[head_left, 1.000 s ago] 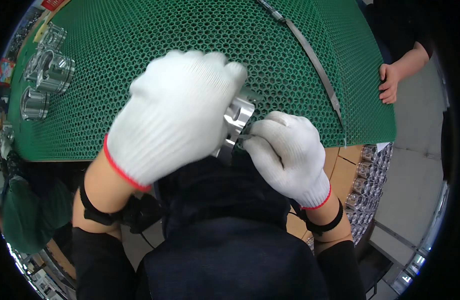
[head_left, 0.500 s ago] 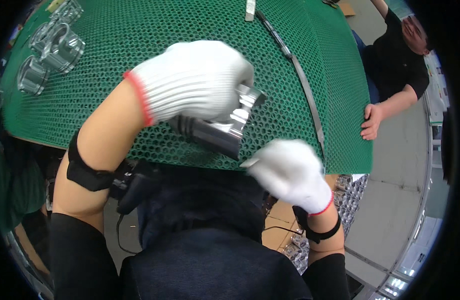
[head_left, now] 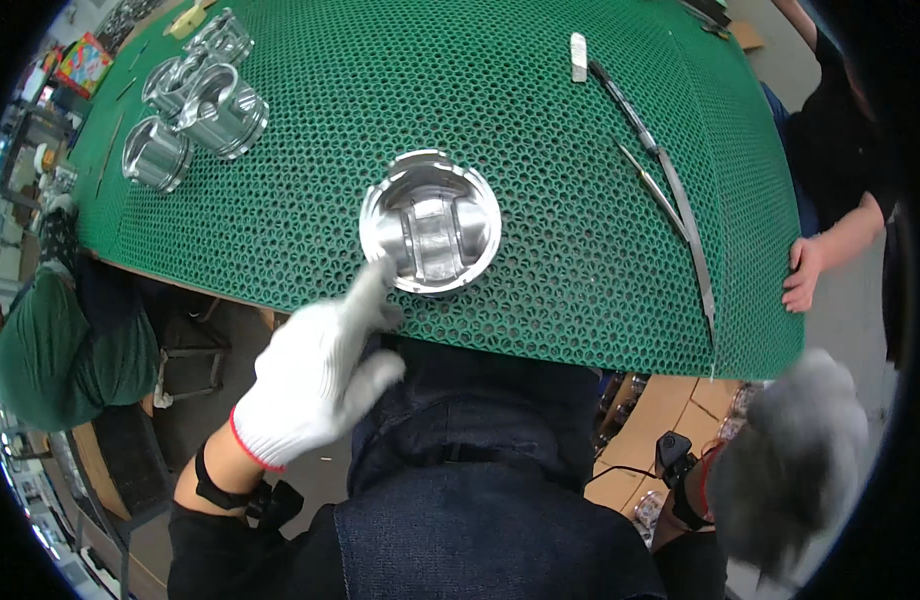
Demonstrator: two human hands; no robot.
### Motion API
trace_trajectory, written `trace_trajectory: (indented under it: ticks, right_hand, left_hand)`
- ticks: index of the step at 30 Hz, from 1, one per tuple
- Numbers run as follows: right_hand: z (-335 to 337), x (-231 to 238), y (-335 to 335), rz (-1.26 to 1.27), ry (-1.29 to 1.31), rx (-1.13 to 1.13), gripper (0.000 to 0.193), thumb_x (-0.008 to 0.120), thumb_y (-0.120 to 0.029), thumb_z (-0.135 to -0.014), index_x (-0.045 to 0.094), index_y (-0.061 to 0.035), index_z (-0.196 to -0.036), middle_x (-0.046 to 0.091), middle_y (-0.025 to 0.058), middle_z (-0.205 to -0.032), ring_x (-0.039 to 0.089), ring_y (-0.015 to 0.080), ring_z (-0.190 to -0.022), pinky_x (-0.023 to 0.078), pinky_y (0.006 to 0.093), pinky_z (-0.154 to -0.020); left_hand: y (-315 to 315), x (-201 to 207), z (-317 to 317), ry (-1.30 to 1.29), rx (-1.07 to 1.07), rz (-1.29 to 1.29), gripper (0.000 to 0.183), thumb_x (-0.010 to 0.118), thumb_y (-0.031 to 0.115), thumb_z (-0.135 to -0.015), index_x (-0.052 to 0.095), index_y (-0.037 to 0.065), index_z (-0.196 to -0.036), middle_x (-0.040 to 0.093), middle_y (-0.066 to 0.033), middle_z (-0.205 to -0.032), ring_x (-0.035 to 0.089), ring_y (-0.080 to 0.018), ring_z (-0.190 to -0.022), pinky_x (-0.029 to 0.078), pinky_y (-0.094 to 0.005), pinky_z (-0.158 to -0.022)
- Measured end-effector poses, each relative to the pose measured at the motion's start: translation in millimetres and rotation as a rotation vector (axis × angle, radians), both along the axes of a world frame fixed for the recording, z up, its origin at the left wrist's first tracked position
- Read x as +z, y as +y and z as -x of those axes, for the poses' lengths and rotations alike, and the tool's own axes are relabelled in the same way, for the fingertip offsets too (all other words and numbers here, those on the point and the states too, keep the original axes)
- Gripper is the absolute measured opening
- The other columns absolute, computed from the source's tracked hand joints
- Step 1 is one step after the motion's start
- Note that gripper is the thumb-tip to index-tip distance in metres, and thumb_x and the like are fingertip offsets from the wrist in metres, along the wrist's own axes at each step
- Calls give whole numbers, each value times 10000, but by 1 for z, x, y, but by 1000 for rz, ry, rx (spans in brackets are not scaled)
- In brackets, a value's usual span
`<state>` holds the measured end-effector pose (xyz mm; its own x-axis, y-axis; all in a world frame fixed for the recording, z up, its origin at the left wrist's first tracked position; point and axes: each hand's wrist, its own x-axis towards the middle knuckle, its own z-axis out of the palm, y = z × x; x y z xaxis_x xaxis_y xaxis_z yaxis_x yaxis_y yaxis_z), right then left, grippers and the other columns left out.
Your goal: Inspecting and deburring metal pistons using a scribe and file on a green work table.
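Observation:
A shiny metal piston (head_left: 432, 228) rests on the green perforated mat (head_left: 540, 300), its hollow side facing up. My left hand (head_left: 315, 365), in a white knitted glove with a red cuff, is at the piston's near left rim. Its index finger reaches the rim, and the thumb is spread apart; nothing is held. Away to the right, beyond the mat's near edge, my gloved right hand (head_left: 795, 460) is smeared by motion. Its fingers, and anything in them, cannot be made out.
Several pistons (head_left: 225, 110) stand at the far left. On the right lie a long flat file (head_left: 692, 225), a thin pointed tool (head_left: 652, 188) and a whitish block (head_left: 578, 58). A co-worker's hand (head_left: 803, 275) rests on the right edge. Boxed pistons (head_left: 648, 508) sit below.
My left hand has let go of the piston, which now lies on the mat. The right hand has swung right, off the mat. A thin pointed tool now lies beside the file.

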<state>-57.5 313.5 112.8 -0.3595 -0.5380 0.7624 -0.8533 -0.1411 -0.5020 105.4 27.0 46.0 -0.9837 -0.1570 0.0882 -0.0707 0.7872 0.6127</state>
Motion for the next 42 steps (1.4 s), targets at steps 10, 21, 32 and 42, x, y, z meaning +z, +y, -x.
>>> trace_trajectory:
  ticks: [10, 21, 32, 42]
  right_hand:
    - [-15, 27, -2, 114, 74, 180, 353, 546, -302, -924, 650, -10, -1091, 619, 113, -933, 581, 267, -804, 452, 398, -759]
    - [-31, -77, 4, -587, 97, -181, 186, 686, -95, -711, 680, -80, -897, 657, 45, -761, 612, 251, -695, 481, 368, -697]
    - [-73, -177, 153, -1246, -244, -675, 317, 554, -410, -939, 704, -143, -1022, 676, 154, -847, 666, 353, -803, 539, 463, -721]
    - [-214, -319, 324, -1162, -1034, -1244, 363, 521, -404, -952, 682, -137, -1138, 686, 179, -1077, 653, 363, -1003, 515, 467, -882]
  left_hand:
    - [-9, -12, 40, 212, -26, 230, 401, 758, 178, -795, 658, 129, -1181, 707, -97, -941, 703, -280, -747, 567, -362, -676]
    - [-132, -22, -49, 328, 671, 269, 250, 651, 51, -878, 608, 29, -1123, 669, -112, -865, 676, -177, -670, 533, -301, -632]
    - [-153, -30, -6, 713, 263, 118, 617, 547, -139, -812, 488, 39, -1400, 531, -111, -1377, 603, -164, -935, 501, -297, -854]
    - [112, 40, 127, 265, -658, 221, 555, 769, 124, -710, 590, 36, -1228, 472, -271, -1412, 552, -428, -1212, 482, -487, -994]
